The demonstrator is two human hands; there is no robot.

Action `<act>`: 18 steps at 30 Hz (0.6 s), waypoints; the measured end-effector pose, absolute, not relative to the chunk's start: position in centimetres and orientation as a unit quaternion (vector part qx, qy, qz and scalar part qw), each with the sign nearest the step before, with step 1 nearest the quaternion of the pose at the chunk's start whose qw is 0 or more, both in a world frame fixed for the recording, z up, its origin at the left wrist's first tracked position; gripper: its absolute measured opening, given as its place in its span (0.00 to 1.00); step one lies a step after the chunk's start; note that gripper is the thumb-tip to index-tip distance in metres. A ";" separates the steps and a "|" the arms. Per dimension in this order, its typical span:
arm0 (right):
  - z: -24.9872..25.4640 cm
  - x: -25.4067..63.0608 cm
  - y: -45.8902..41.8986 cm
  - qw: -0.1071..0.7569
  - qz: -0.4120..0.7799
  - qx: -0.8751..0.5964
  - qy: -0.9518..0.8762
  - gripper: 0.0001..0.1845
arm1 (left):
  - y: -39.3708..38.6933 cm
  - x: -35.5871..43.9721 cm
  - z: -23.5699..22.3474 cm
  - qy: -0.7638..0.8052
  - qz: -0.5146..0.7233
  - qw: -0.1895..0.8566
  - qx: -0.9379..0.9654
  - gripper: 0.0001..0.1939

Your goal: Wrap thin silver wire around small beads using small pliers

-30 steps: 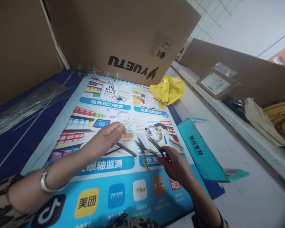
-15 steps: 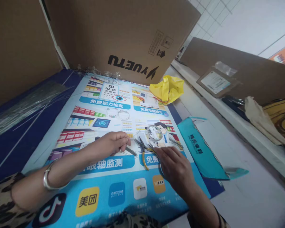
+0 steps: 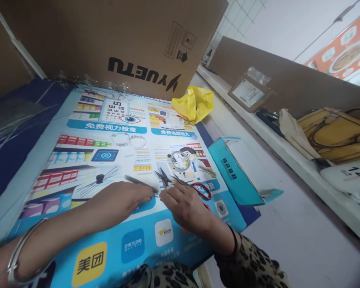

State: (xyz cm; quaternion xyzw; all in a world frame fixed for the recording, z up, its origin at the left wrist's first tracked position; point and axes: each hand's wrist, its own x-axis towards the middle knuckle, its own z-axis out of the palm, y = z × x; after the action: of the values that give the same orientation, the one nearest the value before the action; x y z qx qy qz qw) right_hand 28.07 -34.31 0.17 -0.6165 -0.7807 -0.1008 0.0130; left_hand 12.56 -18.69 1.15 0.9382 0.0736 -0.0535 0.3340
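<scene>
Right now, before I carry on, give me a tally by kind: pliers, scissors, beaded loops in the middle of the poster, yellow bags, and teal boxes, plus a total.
Pliers: 1
Scissors: 1
Beaded loops: 2
Yellow bag: 1
Teal box: 1
Total: 6

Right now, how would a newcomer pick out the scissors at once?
Find the big cardboard panel printed YUETU, then follow the poster down to the right hand. The scissors lie beside it, on the turquoise carton's side. Their red loop handles set them apart from the neighbouring yellow-handled pliers.
</scene>
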 end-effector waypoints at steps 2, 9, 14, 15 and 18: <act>0.1 28.9 -34.7 0.027 -0.087 -0.634 -0.768 0.11 | -18.8 12.6 1.0 0.089 -0.059 0.314 0.943 0.14; -0.4 38.9 -38.4 0.018 -0.135 -0.809 -0.572 0.14 | -18.1 12.6 0.3 0.216 0.035 0.354 0.909 0.21; -1.9 44.4 -41.3 -0.078 -0.156 -0.847 -0.502 0.13 | -18.1 12.7 -0.1 0.199 0.031 0.354 0.914 0.22; -2.2 44.6 -41.5 -0.084 -0.157 -0.846 -0.502 0.13 | -18.1 12.8 -0.1 0.196 0.029 0.354 0.914 0.22; -2.7 44.6 -41.7 -0.100 -0.162 -0.842 -0.504 0.12 | -18.1 12.8 -0.2 0.196 0.025 0.352 0.915 0.22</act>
State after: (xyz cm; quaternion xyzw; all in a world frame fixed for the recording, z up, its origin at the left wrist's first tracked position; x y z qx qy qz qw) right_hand 44.65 -41.72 -2.73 -0.8425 -0.5040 -0.1618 -0.1000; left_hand 12.82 -18.08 -0.16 0.9151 0.1957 0.0247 0.3517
